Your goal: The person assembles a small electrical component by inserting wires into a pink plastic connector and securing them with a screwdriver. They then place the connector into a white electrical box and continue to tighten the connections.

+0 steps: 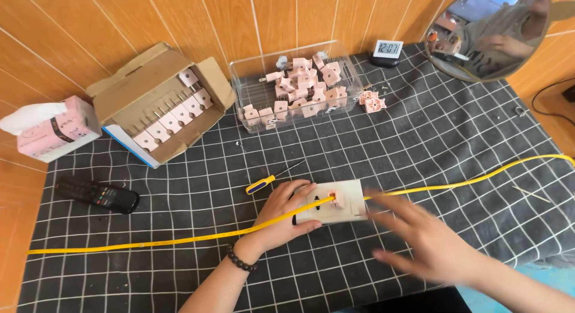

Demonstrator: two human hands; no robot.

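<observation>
My left hand (pixel 281 214) rests on the left end of a white rectangular socket plate (pixel 344 206), pressing it to the checked cloth. A small pink socket part (pixel 336 197) sits on the plate's top. A long yellow cable (pixel 461 182) runs across the table and passes over the plate and my left fingers. My right hand (pixel 428 238) hovers blurred just right of the plate, fingers spread, holding nothing. A screwdriver (pixel 269 180) with a yellow and blue handle lies just beyond my left hand.
At the back stand a clear plastic bin (pixel 353 70) of pink socket parts and an open cardboard box (pixel 135 79) with more. A few loose pink parts (pixel 372 101), a small clock (pixel 387 50), a round mirror (pixel 455 64), a tissue pack (pixel 57 130) and a black remote (pixel 99 195) lie around.
</observation>
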